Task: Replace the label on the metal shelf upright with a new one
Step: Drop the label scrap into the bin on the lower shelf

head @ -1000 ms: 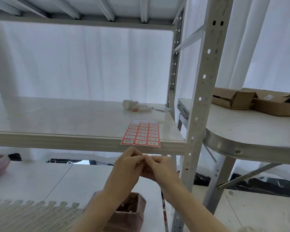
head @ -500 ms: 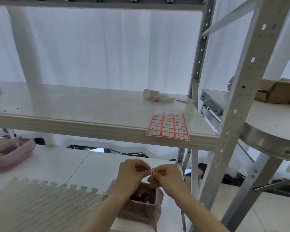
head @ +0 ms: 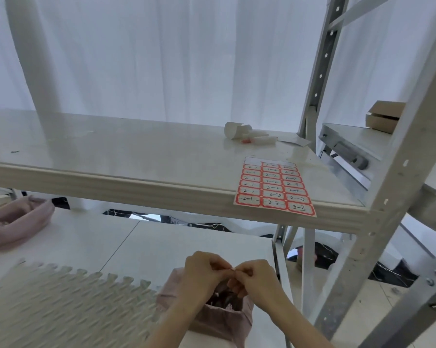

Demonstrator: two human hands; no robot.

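A sheet of red-bordered labels [head: 274, 189] with handwritten numbers lies on the shelf board [head: 136, 156], its near edge overhanging the front. The grey perforated metal upright [head: 397, 177] rises on the right. Below the board, my left hand [head: 201, 275] and my right hand [head: 254, 277] meet fingertip to fingertip, pinching a tiny piece, likely a label [head: 233, 269], between them. Both hands hover over a small pink fabric pouch [head: 224, 320] on the lower surface.
Crumpled white paper bits and a small roll [head: 244, 134] lie at the shelf's back right. A second pink pouch [head: 16, 222] sits at the left, a toothed foam mat [head: 68, 300] at the lower left. Cardboard boxes [head: 385, 116] rest on the neighbouring table.
My view has dropped and shifted left, so the shelf sits higher in frame. Both hands, still pinched together, have moved down over the pink pouch.
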